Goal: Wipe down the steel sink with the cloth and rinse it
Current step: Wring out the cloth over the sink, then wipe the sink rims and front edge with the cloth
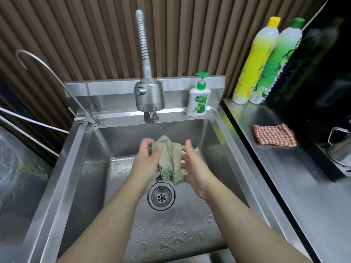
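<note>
A crumpled pale green cloth (171, 160) hangs above the steel sink (212, 130), just over the round drain (161, 195). My left hand (146, 158) grips the cloth's upper left part with curled fingers. My right hand (191, 164) lies against the cloth's right side, its fingers behind the fabric. Water drops dot the sink floor near the front. The flexible spray faucet (149, 95) hangs above the basin, and no water runs from it.
A Dettol soap pump bottle (198, 97) stands on the sink's back ledge. On the right steel counter (296, 186) lie a red checked cloth (274, 135), a yellow bottle (254, 63), a green bottle (275, 65) and a steel kettle (340, 147). A thin curved tap (57, 80) rises at the left.
</note>
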